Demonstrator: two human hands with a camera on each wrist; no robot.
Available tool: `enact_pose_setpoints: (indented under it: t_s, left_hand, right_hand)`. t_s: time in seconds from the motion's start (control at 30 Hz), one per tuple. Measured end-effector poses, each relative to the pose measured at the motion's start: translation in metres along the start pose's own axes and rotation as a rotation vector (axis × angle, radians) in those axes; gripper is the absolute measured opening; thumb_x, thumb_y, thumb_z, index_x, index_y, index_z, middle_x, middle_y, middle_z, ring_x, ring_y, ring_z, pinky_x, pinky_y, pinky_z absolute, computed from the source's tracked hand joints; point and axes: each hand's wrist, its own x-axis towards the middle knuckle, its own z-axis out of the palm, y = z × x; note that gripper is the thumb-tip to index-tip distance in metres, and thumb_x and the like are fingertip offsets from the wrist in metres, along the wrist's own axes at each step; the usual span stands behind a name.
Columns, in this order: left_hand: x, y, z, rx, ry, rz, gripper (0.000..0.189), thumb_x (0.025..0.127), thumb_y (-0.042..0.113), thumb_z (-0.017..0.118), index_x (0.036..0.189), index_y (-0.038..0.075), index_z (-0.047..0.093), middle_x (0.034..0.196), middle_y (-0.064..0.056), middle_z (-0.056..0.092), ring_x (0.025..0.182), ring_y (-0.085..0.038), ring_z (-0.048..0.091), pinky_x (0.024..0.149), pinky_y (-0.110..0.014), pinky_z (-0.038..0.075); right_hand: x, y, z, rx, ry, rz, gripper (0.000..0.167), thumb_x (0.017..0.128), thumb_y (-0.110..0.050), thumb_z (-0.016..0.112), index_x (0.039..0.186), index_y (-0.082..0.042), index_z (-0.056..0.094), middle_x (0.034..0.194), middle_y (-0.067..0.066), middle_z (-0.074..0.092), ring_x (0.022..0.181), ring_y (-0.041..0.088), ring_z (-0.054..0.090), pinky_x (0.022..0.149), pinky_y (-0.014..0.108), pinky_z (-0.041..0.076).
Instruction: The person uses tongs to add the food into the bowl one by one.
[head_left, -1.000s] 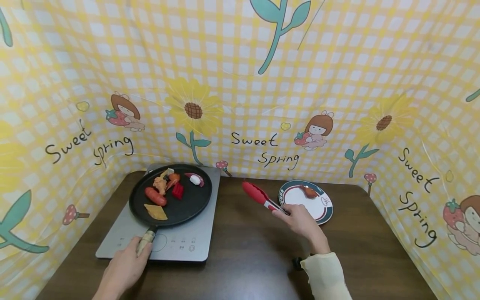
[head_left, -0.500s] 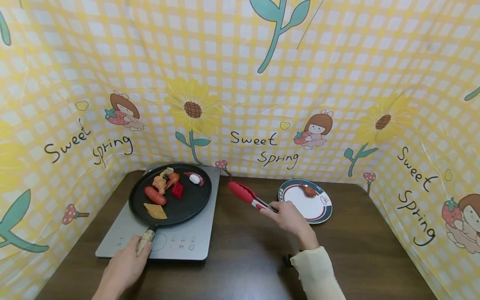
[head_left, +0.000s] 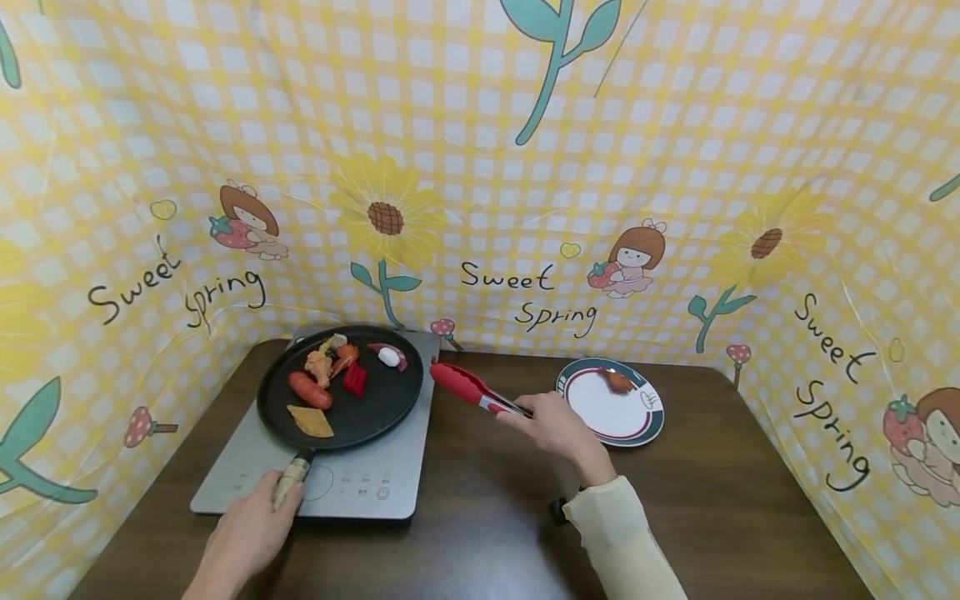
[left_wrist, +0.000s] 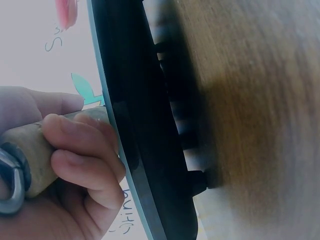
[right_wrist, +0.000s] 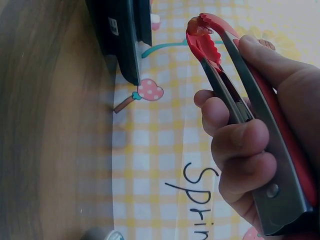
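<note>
At the lower left of the head view, my left hand [head_left: 251,521] grips the beige handle [left_wrist: 32,150] of a round black frying pan [head_left: 378,408]. On the pan lie a sausage [head_left: 310,390], a flat yellowish piece [head_left: 311,422], a fried-chicken-like piece [head_left: 319,367], a red block [head_left: 356,380] and a white-and-purple piece [head_left: 390,358]. My right hand [head_left: 558,429] holds red-tipped metal tongs [head_left: 461,385], whose tips are by the pan's right edge. A small glossy reddish-brown piece [right_wrist: 200,26] sits between the tong tips; its kind is unclear.
Beneath the pan is a silver induction cooktop [head_left: 225,483] on the dark wooden table [head_left: 480,517]. A green-rimmed white plate [head_left: 607,417] bearing a brown drumstick-like piece [head_left: 617,382] stands to the right. Yellow checked cloth [head_left: 495,208] encloses the back and sides.
My right hand has moved left with the tongs, from beside the plate toward the pan's right edge. The left hand and the pan stay in place.
</note>
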Motion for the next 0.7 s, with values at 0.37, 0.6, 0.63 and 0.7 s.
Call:
enact_pose_setpoints:
  t_s: [0.37, 0.6, 0.63, 0.7]
  left_hand:
    - [0.001, -0.001, 0.001, 0.005, -0.004, 0.009, 0.071, 0.097, 0.055, 0.036, 0.131, -0.007, 0.038, 0.097, -0.024, 0.058, 0.074, -0.027, 0.054, 0.060, -0.043, 0.041]
    - [0.002, 0.000, 0.000, 0.006, -0.013, -0.006, 0.073, 0.096, 0.056, 0.036, 0.132, -0.008, 0.037, 0.097, -0.025, 0.057, 0.074, -0.028, 0.053, 0.059, -0.043, 0.041]
    - [0.002, 0.001, 0.000, 0.003, -0.014, -0.012, 0.072, 0.097, 0.055, 0.036, 0.132, -0.008, 0.037, 0.096, -0.023, 0.058, 0.073, -0.027, 0.053, 0.059, -0.042, 0.041]
    - [0.003, 0.001, 0.000, 0.002, -0.015, -0.011, 0.072, 0.097, 0.056, 0.036, 0.132, -0.008, 0.037, 0.095, -0.022, 0.058, 0.072, -0.026, 0.053, 0.059, -0.042, 0.041]
  right_hand:
    - [0.012, -0.013, 0.016, 0.065, -0.019, -0.043, 0.041, 0.086, -0.059, 0.057, 0.083, -0.018, 0.063, 0.055, -0.006, 0.044, 0.047, 0.009, 0.042, 0.045, 0.025, 0.033]
    - [0.018, -0.021, 0.023, 0.033, -0.019, -0.062, 0.040, 0.087, -0.057, 0.058, 0.081, -0.018, 0.063, 0.053, -0.006, 0.042, 0.045, 0.008, 0.040, 0.043, 0.024, 0.031]
    - [0.018, -0.023, 0.023, 0.033, -0.022, -0.062, 0.039, 0.087, -0.056, 0.059, 0.081, -0.018, 0.063, 0.053, -0.006, 0.042, 0.044, 0.008, 0.040, 0.043, 0.024, 0.031]
    - [0.020, -0.027, 0.025, 0.033, -0.024, -0.066, 0.036, 0.088, -0.052, 0.060, 0.081, -0.017, 0.063, 0.053, -0.006, 0.042, 0.044, 0.008, 0.040, 0.043, 0.024, 0.031]
